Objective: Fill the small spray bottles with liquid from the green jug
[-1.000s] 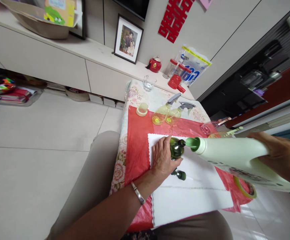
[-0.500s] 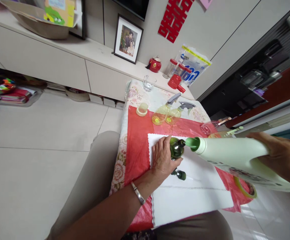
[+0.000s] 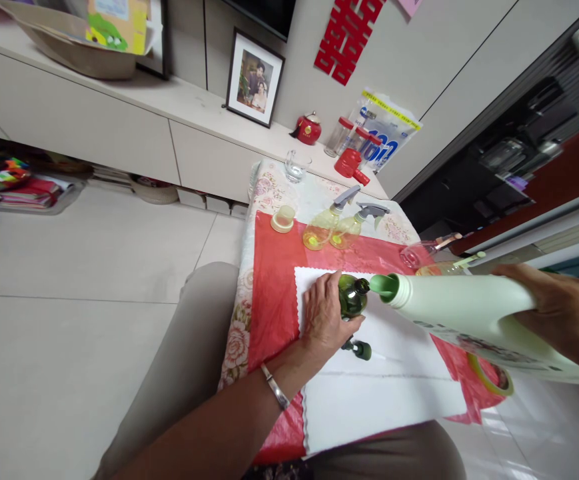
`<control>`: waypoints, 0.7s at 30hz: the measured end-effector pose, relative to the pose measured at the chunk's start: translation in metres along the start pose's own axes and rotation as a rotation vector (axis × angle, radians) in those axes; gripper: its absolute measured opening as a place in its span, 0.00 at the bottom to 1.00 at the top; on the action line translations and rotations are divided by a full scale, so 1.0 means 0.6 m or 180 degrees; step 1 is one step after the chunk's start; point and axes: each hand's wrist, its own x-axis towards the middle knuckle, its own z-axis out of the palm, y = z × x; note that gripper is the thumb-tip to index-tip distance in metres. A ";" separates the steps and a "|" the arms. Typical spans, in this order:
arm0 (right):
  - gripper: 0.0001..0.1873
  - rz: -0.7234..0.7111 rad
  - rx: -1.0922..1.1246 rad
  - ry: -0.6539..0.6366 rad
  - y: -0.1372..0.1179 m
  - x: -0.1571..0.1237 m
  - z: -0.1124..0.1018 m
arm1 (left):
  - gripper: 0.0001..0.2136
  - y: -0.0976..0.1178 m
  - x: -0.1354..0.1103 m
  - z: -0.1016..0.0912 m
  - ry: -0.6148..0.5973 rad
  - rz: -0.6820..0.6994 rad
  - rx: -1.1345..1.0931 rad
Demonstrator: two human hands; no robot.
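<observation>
My left hand (image 3: 325, 313) is wrapped round a small dark green glass bottle (image 3: 352, 299), whose open neck points up and to the right. In my right hand (image 3: 564, 313) is a large pale green jug (image 3: 469, 300), gripped by its handle and tipped on its side. The jug's green pouring spout (image 3: 383, 285) lies right at the bottle's mouth; whether liquid is flowing I cannot tell. A dark green pump top (image 3: 362, 349) rests on the white cloth (image 3: 379, 390) just below my left hand.
Two yellowish spray bottles (image 3: 322, 228) with grey triggers stand behind the cloth, beside a pale cap (image 3: 283, 220). A glass cup (image 3: 296, 167) sits at the table's far edge. Two clear bottles (image 3: 419, 255) and a tape roll (image 3: 489, 375) are at the right.
</observation>
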 end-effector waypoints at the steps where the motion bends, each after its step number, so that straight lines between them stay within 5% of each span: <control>1: 0.25 0.0016 -0.0015 0.0010 0.000 -0.001 0.000 | 0.44 0.000 0.000 0.000 0.0002 0.0000 0.0001; 17: 0.28 0.0159 0.0229 -0.0019 0.005 0.008 0.014 | 0.43 0.000 0.000 0.000 0.0037 0.0012 -0.0024; 21: 0.26 0.0187 0.0696 0.0326 -0.010 0.011 0.011 | 0.43 -0.001 -0.001 0.002 0.0066 0.0025 -0.0015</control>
